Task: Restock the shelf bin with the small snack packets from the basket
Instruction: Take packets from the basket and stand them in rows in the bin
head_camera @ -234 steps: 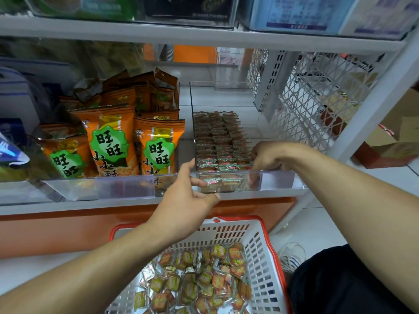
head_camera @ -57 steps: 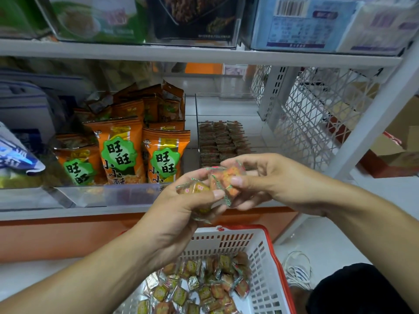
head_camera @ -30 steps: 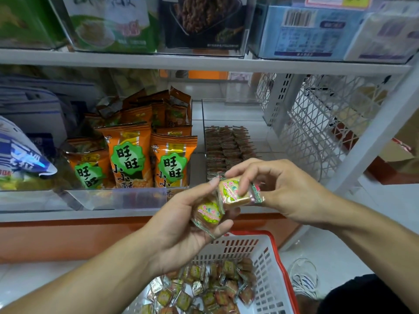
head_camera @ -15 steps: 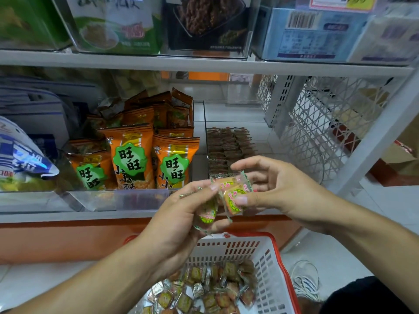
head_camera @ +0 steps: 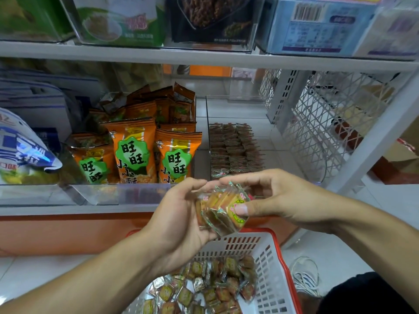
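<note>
A fanned stack of small square snack packets [head_camera: 223,208] sits between both hands, above the basket and in front of the shelf edge. My left hand [head_camera: 179,217] cups the stack from the left and below. My right hand [head_camera: 269,198] pinches it, thumb on the front packet and fingers over the top. The white basket with a red rim [head_camera: 273,266] stands below, with several loose packets [head_camera: 210,288] in it. The clear shelf bin [head_camera: 209,123] behind the hands holds rows of the same packets [head_camera: 233,148].
Orange snack bags [head_camera: 136,152] stand in the bin to the left, with a blue and white bag [head_camera: 22,152] further left. A white wire mesh divider [head_camera: 317,123] closes the shelf's right side. An upper shelf [head_camera: 204,56] carries boxed goods. A shoe [head_camera: 303,275] is beside the basket.
The packets held apart in each hand have been brought together into one fanned stack between both hands. The hands stay in front of the shelf edge.
</note>
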Demonstrator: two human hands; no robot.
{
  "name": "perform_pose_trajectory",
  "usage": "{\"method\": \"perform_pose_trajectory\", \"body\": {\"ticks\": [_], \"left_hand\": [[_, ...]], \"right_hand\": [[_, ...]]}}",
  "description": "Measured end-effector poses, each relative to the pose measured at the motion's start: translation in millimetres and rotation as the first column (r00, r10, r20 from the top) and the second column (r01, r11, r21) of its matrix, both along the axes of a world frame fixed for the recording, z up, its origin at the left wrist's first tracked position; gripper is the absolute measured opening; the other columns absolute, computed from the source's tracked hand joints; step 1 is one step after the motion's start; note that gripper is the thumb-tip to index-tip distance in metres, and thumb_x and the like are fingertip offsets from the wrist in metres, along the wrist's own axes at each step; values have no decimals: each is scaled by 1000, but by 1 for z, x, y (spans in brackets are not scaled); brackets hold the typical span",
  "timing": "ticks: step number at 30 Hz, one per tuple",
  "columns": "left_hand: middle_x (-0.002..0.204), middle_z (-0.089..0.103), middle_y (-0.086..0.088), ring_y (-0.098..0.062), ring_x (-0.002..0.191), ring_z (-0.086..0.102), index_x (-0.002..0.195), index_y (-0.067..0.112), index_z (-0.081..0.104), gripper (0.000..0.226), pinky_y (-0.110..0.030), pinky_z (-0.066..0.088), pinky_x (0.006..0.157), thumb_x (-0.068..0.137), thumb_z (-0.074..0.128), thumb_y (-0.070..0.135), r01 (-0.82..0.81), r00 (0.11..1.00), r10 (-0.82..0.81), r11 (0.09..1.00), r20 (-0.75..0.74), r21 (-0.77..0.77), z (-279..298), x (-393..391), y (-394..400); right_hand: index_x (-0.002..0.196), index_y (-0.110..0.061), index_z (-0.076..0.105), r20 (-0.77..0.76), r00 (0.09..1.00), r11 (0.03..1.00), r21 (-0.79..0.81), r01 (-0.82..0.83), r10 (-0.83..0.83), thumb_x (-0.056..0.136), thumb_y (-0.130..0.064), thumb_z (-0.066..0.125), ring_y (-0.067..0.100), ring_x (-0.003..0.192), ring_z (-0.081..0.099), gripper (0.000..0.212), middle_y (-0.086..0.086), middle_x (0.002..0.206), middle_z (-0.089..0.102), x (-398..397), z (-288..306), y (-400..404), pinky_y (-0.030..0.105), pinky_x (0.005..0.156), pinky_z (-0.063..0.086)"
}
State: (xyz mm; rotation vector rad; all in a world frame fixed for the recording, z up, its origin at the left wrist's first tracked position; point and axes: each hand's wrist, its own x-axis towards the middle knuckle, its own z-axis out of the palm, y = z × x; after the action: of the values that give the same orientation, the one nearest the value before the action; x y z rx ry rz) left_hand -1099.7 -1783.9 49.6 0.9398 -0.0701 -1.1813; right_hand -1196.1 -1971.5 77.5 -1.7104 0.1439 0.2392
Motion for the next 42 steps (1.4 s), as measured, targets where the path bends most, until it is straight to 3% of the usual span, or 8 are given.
{"method": "perform_pose_trajectory", "body": {"ticks": [4,9,14,17,20,23,32,42], "left_hand": [[125,70,-24,-42,120,65,140,13,49,60,-59,54,96,83,53,29,1,1000,0,997,6,-75,0,1,0],[123,72,-22,-42,110,71,140,22,47,69,-61,58,87,89,56,68,81,993,-86,994,74,70,-11,-2,-1],[94,80,-11,-35,91,77,85,43,79,51,-56,63,75,86,44,79,107,965,-166,956,205,272,-20,-11,-5],[103,80,-11,-33,92,78,97,40,79,59,-53,63,74,86,41,84,111,951,-191,945,243,308,-26,-11,-8],[110,79,-5,-27,100,77,110,38,76,63,-51,58,91,84,44,85,82,950,-161,956,269,282,-25,-15,-10],[96,78,23,-10,106,74,86,60,75,42,-44,52,104,80,43,86,53,935,-127,973,330,223,-22,-20,-13],[119,75,-14,-31,110,73,120,21,74,70,-46,60,93,94,38,75,-6,965,-36,987,258,160,-16,-17,-22],[107,76,-21,-29,88,76,100,8,81,69,-40,63,74,89,54,71,-69,998,69,995,-2,67,-12,-23,-24]], "right_hand": [[128,-28,69,-35,999,999,33,-28,29,88,-15,75,33,126,60,43,8,129,69,-2,-1,-4,44,108,47],[137,-20,61,-61,992,992,-37,-117,114,89,-5,74,24,124,63,51,0,134,67,-4,-5,4,37,104,51],[125,-16,67,-171,984,992,-111,-59,40,75,-3,86,30,104,72,55,4,118,73,-7,-13,14,35,89,59],[115,-24,70,-135,991,981,-188,-39,14,69,-11,92,32,99,73,52,9,109,76,-7,-12,18,41,91,59],[126,-29,67,-90,992,945,-309,-107,83,71,-23,92,8,101,71,62,-15,121,71,-6,-4,22,29,91,56],[133,-25,62,-109,968,889,-384,-249,225,84,-31,82,5,112,66,54,-15,122,69,-5,3,26,29,101,50],[118,-46,52,-22,990,802,-583,-128,142,67,-52,88,-8,106,57,63,-27,116,57,-13,14,17,20,90,49],[124,-49,41,296,944,678,-725,124,144,71,-44,79,-1,116,44,66,-30,114,41,-12,0,32,19,90,46]]}}
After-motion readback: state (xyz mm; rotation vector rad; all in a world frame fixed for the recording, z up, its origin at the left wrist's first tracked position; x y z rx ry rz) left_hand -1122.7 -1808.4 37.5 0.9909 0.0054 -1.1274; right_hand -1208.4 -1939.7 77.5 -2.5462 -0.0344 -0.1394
